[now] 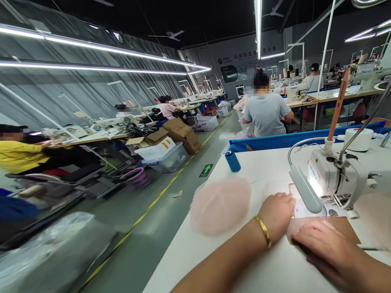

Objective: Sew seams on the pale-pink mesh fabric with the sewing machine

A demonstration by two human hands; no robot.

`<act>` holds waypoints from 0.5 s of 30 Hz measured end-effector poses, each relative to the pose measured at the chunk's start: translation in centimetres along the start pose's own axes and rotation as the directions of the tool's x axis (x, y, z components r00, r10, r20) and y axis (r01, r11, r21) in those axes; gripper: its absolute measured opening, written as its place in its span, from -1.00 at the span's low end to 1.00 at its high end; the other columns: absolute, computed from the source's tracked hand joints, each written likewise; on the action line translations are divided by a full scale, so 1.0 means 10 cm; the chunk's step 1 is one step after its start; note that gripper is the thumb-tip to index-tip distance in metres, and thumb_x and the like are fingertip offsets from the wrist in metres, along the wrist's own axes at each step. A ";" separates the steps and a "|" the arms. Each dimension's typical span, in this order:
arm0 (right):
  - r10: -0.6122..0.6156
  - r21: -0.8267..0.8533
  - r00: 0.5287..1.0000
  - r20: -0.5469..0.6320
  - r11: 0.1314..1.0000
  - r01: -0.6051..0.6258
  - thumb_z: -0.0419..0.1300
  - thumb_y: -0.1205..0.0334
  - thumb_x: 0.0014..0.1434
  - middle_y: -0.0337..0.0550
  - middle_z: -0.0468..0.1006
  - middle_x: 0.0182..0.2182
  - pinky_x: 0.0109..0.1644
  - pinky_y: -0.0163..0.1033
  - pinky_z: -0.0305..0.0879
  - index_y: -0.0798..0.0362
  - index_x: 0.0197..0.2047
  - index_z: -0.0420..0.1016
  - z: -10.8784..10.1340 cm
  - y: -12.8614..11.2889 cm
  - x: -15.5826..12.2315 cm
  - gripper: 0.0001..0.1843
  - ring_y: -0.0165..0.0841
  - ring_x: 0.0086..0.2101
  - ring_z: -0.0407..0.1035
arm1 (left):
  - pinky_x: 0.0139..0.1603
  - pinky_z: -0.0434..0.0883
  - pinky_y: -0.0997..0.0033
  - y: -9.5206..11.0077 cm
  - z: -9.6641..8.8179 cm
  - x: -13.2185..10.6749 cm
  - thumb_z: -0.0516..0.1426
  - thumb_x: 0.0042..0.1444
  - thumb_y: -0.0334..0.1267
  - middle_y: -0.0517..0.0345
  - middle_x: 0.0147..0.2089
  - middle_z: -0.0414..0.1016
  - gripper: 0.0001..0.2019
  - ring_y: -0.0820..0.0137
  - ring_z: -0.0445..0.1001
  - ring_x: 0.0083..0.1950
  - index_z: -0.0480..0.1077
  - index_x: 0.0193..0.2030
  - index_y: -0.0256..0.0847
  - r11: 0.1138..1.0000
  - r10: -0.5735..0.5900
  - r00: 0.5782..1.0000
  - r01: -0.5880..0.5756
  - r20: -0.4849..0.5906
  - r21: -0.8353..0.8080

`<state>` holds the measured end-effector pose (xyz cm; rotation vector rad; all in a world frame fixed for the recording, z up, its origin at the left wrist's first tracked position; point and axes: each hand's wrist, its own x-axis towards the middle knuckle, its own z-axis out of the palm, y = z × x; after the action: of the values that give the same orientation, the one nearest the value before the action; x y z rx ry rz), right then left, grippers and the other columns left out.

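A white sewing machine (324, 171) with a lit needle area stands at the right of the white table. Thin pink fabric (291, 226) lies around its front plate, with a browner part (346, 228) to the right. My left hand (277, 213), with a gold bangle at the wrist, has its fingers bent down on the fabric's left edge beside the grey guard (305, 189). My right hand (330, 244) is closed over the near edge, fingers together on top and thumb low; its underside is dark. A round sheer pink piece (221, 205) lies left of my hands.
A blue thread spool (232, 161) stands at the table's far left corner, and a white thread cone (358, 139) behind the machine. A blue cloth trough (293, 136) runs along the back edge. Past the aisle are cardboard boxes (180, 132). A co-worker (265, 110) sits ahead.
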<state>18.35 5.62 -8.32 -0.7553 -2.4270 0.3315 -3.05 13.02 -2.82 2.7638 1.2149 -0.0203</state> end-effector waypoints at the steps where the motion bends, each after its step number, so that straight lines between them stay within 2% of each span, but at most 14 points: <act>1: -0.011 0.028 1.000 -0.005 1.000 0.011 0.11 0.33 0.45 -0.05 0.66 0.01 0.04 -0.06 0.47 -0.11 0.39 0.34 0.03 0.01 -0.02 -0.51 -0.18 -0.07 0.55 | -0.09 0.42 0.24 0.04 0.03 -0.04 0.15 0.34 -0.29 -0.12 -0.13 0.64 -0.86 0.11 0.59 -0.07 0.53 -0.18 -0.25 0.997 -0.073 0.997 0.073 0.012 0.016; 4: 0.021 0.013 0.999 -0.028 1.000 -0.021 0.13 0.32 0.46 -0.08 0.64 -0.06 -0.03 -0.08 0.41 -0.12 0.40 0.33 0.08 0.07 -0.10 -0.51 -0.20 -0.12 0.51 | -0.19 0.42 0.22 0.13 0.07 -0.17 0.20 0.32 -0.14 -0.09 -0.32 0.59 -0.78 0.10 0.58 -0.25 0.53 -0.17 -0.29 0.981 -0.192 0.981 0.192 0.018 0.021; 6: 0.025 -0.006 1.000 0.000 1.000 -0.025 0.16 0.30 0.46 -0.09 0.62 -0.08 -0.07 -0.10 0.37 -0.12 0.37 0.36 0.08 0.10 -0.14 -0.54 -0.20 -0.13 0.49 | -0.19 0.43 0.23 0.15 0.06 -0.19 0.25 0.27 -0.04 -0.05 -0.33 0.58 -0.72 0.11 0.58 -0.26 0.53 -0.15 -0.26 0.979 -0.205 0.978 0.205 0.037 0.012; 8: 0.039 -0.009 0.997 0.059 0.999 -0.039 0.13 0.33 0.46 -0.13 0.59 -0.14 -0.12 -0.12 0.31 -0.11 0.22 0.45 0.06 0.10 -0.15 -0.67 -0.23 -0.18 0.45 | -0.11 0.44 0.20 0.12 0.04 -0.16 0.29 0.22 -0.01 -0.08 -0.19 0.59 -0.70 0.08 0.58 -0.14 0.53 -0.13 -0.23 0.990 -0.139 0.990 0.140 0.038 -0.015; 10: 0.081 -0.014 0.992 0.096 0.997 -0.081 0.08 0.37 0.45 -0.16 0.53 -0.23 -0.18 -0.14 0.25 -0.07 -0.01 0.49 0.01 0.06 -0.13 -0.80 -0.25 -0.24 0.39 | 0.00 0.43 0.19 0.08 0.02 -0.09 0.32 0.17 -0.12 -0.08 -0.07 0.57 -0.79 0.07 0.53 -0.01 0.52 -0.18 -0.20 0.996 -0.023 1.000 0.023 0.004 -0.087; 12: 0.130 -0.032 0.987 0.090 0.991 -0.128 0.05 0.37 0.44 -0.18 0.47 -0.30 -0.23 -0.16 0.20 -0.04 -0.20 0.43 -0.05 0.02 -0.10 -0.80 -0.26 -0.29 0.34 | 0.07 0.39 0.20 0.05 0.05 -0.03 0.28 0.07 -0.33 0.00 -0.12 0.53 -0.91 0.12 0.48 0.00 0.44 -0.35 -0.19 0.964 0.034 0.997 -0.050 -0.064 -0.262; 13: 0.162 -0.032 0.984 0.077 0.987 -0.160 0.04 0.37 0.44 -0.19 0.45 -0.33 -0.23 -0.16 0.20 -0.04 -0.24 0.40 -0.08 0.00 -0.09 -0.79 -0.26 -0.30 0.33 | 0.05 0.39 0.23 0.04 0.07 -0.01 0.25 0.00 -0.41 0.06 -0.21 0.50 -0.88 0.17 0.46 -0.05 0.37 -0.43 -0.19 0.917 0.014 0.996 -0.049 -0.090 -0.397; 15: 0.244 0.005 0.968 0.059 0.970 -0.245 0.02 0.33 0.46 -0.20 0.45 -0.33 -0.19 -0.15 0.23 -0.05 -0.25 0.40 -0.14 -0.02 -0.08 -0.77 -0.25 -0.28 0.34 | -0.09 0.39 0.33 0.04 0.15 0.02 0.17 -0.10 -0.48 0.18 -0.36 0.43 -0.83 0.29 0.44 -0.19 0.26 -0.49 -0.18 0.762 -0.064 0.994 -0.007 -0.085 -0.648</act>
<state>19.63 5.10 -7.51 -1.0563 -2.3852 0.4689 -2.59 12.76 -4.26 2.1466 1.0238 0.4606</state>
